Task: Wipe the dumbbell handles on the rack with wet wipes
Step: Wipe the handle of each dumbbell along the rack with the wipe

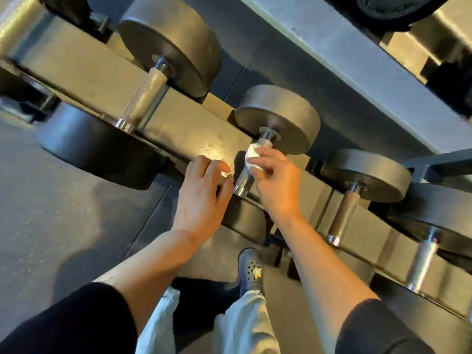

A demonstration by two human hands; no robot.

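Observation:
Several dark dumbbells lie side by side on a grey metal rack (pixel 194 129). My right hand (pixel 277 182) pinches a small white wet wipe (pixel 252 155) and holds it against the knurled steel handle (pixel 246 175) of the middle dumbbell, near its far head (pixel 278 118). My left hand (pixel 201 190) rests on the rack just left of that handle, fingers loosely bent and holding nothing. The handle's near end shows between my two hands; its near head is mostly hidden under them.
A larger dumbbell with a long knurled handle (pixel 143 98) lies to the left. Two smaller dumbbell handles (pixel 343 215) (pixel 421 264) lie to the right. An upper rack shelf (pixel 357 60) runs overhead. My shoe (pixel 251 272) stands on the dark floor below.

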